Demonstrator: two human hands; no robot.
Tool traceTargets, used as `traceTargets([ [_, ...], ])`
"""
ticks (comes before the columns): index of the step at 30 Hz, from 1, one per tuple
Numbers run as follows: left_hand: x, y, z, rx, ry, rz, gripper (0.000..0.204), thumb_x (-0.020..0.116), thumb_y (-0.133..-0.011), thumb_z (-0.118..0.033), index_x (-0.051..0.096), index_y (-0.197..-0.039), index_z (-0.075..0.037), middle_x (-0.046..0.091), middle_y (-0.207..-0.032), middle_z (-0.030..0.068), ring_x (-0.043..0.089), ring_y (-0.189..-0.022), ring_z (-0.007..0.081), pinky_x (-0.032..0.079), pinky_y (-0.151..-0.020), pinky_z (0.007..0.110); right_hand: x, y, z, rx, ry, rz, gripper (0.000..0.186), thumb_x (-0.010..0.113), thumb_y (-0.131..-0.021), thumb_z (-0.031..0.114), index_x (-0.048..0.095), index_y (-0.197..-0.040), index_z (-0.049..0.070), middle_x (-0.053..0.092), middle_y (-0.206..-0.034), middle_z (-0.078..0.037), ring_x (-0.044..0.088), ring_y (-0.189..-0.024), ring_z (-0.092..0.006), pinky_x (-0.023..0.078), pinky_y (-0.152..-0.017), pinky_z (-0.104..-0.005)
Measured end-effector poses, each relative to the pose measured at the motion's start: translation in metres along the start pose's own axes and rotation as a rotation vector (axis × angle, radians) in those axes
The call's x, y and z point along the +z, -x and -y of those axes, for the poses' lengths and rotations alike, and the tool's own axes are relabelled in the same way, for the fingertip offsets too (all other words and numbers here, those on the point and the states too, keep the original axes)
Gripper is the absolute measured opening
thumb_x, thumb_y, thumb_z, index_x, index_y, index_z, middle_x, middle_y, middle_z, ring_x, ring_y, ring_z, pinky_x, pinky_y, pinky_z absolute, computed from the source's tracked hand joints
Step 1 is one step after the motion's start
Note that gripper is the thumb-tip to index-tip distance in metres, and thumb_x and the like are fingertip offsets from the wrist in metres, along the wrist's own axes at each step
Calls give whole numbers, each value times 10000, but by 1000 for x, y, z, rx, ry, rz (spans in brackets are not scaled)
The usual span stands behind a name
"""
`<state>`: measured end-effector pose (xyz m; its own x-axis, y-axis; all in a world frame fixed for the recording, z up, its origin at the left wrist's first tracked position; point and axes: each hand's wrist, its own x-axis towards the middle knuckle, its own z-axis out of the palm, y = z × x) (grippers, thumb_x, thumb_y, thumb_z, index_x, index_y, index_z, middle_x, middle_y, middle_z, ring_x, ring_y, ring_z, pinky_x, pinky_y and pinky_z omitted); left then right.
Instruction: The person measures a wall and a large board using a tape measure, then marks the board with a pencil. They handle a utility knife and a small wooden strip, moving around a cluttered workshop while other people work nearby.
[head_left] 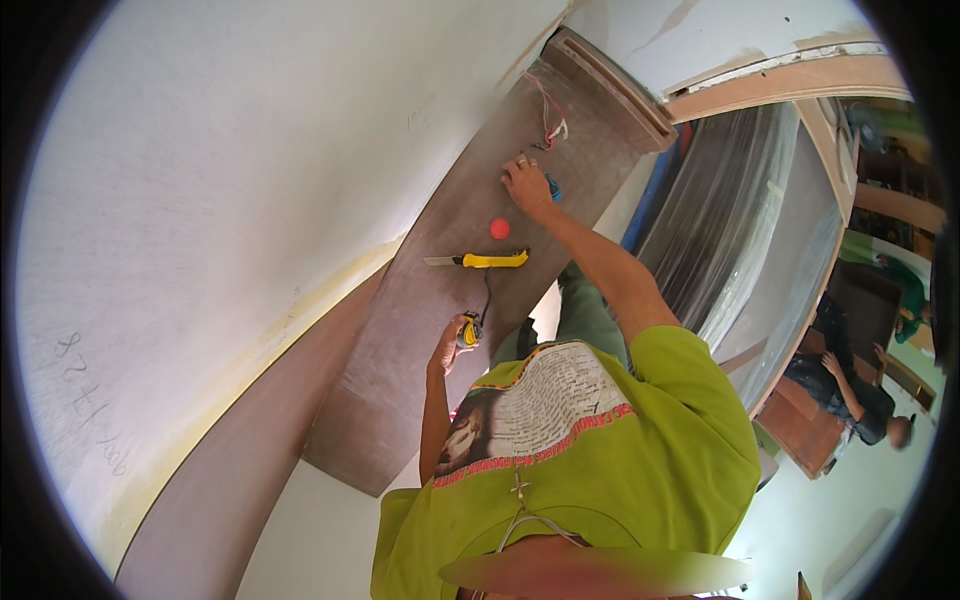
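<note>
My left hand grips a yellow-and-black tape measure beside the lower middle of a long brown board. A dark strip or cord rises from the tape toward a yellow-handled knife or saw with a pale blade, lying crosswise on the board. A round red object sits just beyond it. Farther up, my right hand rests with bent, slightly parted fingers on the board, next to a blue object partly behind it. Whether anything small is under those fingertips is hidden. Red and white wires lie above that hand.
A white wall rises along the left, with a brown panel at its foot. A plastic-wrapped panel in a wooden frame stands at right. Beyond it are a dark-clothed person and another person in green.
</note>
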<state>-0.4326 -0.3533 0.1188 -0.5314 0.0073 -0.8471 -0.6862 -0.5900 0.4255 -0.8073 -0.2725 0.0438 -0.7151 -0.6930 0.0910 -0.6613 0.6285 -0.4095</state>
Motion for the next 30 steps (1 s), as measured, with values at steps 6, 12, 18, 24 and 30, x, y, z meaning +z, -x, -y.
traceTargets([
  [6,-6,-5,8,-50,8,-1,637,559,-798,-682,578,-1140,-145,630,-932,26,602,-818,174,464,-844,398,-1,10,12,51,-163,128,212,621,-821,95,609,-1031,73,565,-1052,-136,549,-1029,-322,477,-869,-408],
  [12,-9,-5,14,-37,-10,0,643,531,-791,-716,570,-1077,-142,615,-895,20,594,-789,143,482,-789,357,3,8,5,161,-248,6,164,599,-861,132,635,-992,39,627,-976,-116,606,-902,-242,496,-789,-342],
  [18,-14,-10,21,-46,81,-23,589,550,-831,-635,574,-1152,-142,638,-972,37,612,-845,172,475,-843,395,-34,18,-14,968,-1666,-74,137,582,-889,160,613,-981,64,644,-961,-56,619,-813,-165,499,-733,-303],
  [24,-17,-12,16,-60,31,-1,613,545,-832,-645,568,-1169,-133,630,-968,32,607,-842,168,478,-853,406,-36,7,-32,770,-2001,-57,145,541,-896,183,578,-970,64,629,-936,-59,615,-810,-164,500,-715,-308],
  [30,-13,-6,10,-73,-8,22,581,552,-825,-645,574,-1114,-143,621,-962,30,603,-847,160,497,-820,380,-31,-40,-26,502,-391,72,299,598,-869,301,603,-956,15,634,-953,-145,649,-866,-285,524,-738,-404],
])
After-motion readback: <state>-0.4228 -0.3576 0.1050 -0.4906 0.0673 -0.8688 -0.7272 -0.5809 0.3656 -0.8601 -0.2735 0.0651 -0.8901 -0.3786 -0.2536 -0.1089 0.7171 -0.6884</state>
